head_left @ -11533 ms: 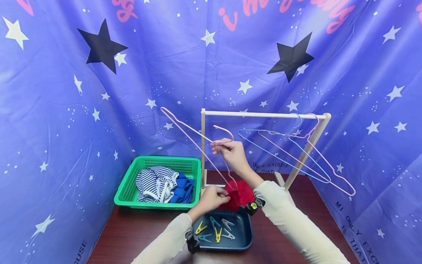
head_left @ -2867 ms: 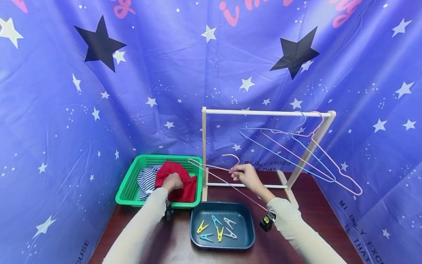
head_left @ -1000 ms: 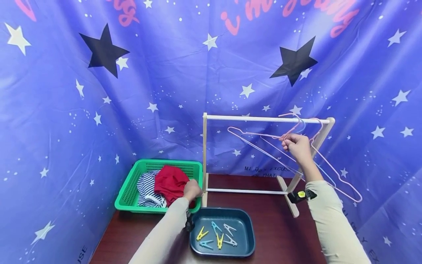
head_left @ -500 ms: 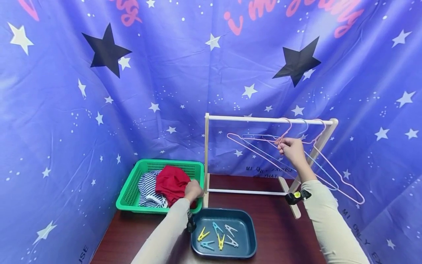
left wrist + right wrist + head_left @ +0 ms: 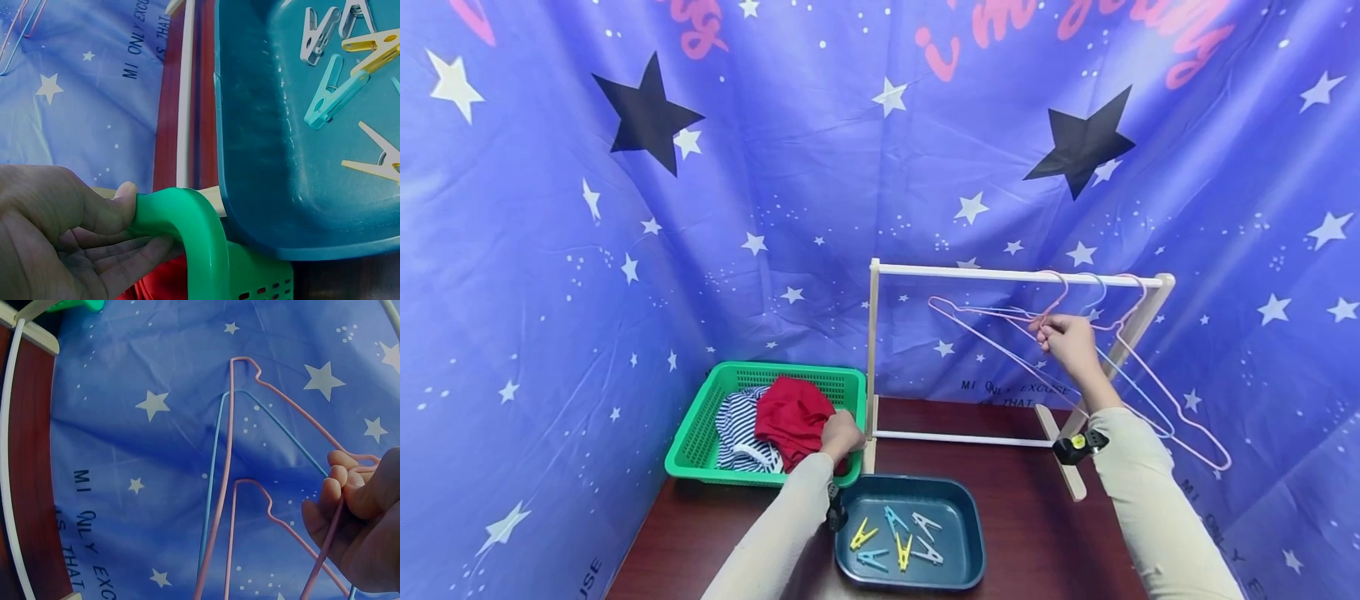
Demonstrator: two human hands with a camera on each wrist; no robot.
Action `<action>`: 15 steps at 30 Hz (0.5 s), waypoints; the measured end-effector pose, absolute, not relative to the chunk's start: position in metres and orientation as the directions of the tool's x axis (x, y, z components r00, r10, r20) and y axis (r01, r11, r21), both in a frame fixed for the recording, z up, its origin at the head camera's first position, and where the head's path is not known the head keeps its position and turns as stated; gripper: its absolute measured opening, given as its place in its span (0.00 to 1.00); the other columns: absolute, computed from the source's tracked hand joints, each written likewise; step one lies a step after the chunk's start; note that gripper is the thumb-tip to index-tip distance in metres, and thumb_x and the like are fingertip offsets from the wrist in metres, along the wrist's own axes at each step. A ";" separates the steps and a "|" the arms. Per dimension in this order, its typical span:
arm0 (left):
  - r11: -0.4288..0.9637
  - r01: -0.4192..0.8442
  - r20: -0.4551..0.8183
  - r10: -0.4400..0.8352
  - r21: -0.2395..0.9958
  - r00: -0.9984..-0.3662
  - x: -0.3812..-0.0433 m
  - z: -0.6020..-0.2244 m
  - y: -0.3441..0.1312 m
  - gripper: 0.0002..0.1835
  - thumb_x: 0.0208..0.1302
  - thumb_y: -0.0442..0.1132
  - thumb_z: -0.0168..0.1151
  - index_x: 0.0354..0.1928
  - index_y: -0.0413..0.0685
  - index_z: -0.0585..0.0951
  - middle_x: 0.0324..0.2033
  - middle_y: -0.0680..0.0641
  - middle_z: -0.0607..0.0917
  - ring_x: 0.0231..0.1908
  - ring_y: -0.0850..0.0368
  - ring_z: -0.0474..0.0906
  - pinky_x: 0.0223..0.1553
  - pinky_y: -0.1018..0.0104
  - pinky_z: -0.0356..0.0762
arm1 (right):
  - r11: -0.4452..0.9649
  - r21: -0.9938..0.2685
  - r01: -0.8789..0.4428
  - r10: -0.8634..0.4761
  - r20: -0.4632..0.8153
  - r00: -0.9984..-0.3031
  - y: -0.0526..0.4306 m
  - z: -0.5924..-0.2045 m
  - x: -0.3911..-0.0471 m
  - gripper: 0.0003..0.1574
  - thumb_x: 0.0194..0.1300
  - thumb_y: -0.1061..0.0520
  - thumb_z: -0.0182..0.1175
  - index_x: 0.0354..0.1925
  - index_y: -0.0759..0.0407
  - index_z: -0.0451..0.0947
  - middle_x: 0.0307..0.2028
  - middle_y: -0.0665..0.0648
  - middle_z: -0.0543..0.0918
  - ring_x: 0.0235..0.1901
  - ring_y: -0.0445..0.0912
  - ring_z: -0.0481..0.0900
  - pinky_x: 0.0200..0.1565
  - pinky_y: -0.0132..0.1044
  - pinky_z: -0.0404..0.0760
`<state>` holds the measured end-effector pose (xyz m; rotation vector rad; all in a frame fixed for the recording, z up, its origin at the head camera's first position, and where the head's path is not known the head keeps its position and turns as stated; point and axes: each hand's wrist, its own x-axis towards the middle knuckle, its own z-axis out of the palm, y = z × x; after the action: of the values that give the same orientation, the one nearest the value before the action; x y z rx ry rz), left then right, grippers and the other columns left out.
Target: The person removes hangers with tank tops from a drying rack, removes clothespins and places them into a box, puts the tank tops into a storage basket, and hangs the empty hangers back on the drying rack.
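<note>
My right hand (image 5: 1063,342) pinches a pink clothes hanger (image 5: 300,412) just below its hook, and that hook lies over the rack's top rail (image 5: 955,272). A blue hanger (image 5: 212,481) and a second pink hanger (image 5: 1180,400) hang behind it toward the rail's right end. My left hand (image 5: 841,435) grips the rim of the green plastic basket (image 5: 200,231) at its near right corner, thumb above and fingers curled beneath. Inside the basket lie a crumpled red garment (image 5: 793,417) and a blue-and-white striped garment (image 5: 739,429).
A dark blue tray (image 5: 958,533) stands in front of the wooden rack, close to the basket's corner. It holds several clothespins (image 5: 903,552) in yellow, light blue and grey. Star-printed purple cloth (image 5: 820,167) surrounds the dark red tabletop (image 5: 1015,500).
The red garment, earlier near the rack, lies in the basket. My right hand has carried the pink hanger right and hooked it on the rail. My left hand has moved from the garment to the rim.
</note>
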<state>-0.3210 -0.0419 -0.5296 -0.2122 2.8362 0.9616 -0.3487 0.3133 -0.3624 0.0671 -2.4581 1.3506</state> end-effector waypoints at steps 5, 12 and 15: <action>0.778 -0.166 -0.153 -0.090 0.606 -0.984 -0.322 -0.531 -0.042 0.12 0.49 0.30 0.75 0.20 0.42 0.78 0.20 0.45 0.79 0.22 0.52 0.75 0.21 0.65 0.72 | 0.597 -0.784 -0.169 0.154 0.319 -0.935 0.318 -0.365 -0.351 0.15 0.69 0.75 0.49 0.46 0.85 0.79 0.20 0.49 0.79 0.17 0.28 0.72 0.23 0.21 0.77; 0.794 -0.175 -0.157 -0.101 0.582 -0.982 -0.323 -0.532 -0.041 0.13 0.48 0.31 0.77 0.20 0.42 0.77 0.21 0.45 0.79 0.24 0.52 0.74 0.24 0.64 0.73 | 0.598 -0.785 -0.162 0.172 0.323 -0.931 0.320 -0.365 -0.349 0.16 0.67 0.75 0.49 0.48 0.84 0.79 0.22 0.48 0.82 0.20 0.28 0.73 0.25 0.19 0.77; 0.798 -0.178 -0.151 -0.111 0.575 -0.982 -0.322 -0.532 -0.041 0.13 0.47 0.31 0.77 0.20 0.42 0.77 0.21 0.44 0.80 0.24 0.52 0.75 0.24 0.63 0.74 | 0.617 -0.771 -0.160 0.173 0.331 -0.928 0.322 -0.364 -0.350 0.16 0.66 0.75 0.50 0.47 0.85 0.79 0.23 0.53 0.83 0.19 0.28 0.73 0.24 0.19 0.76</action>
<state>-0.3219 -0.0413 -0.5320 -0.2315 2.8747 0.9363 -0.3496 0.3221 -0.3645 -0.0109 -2.4698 1.2303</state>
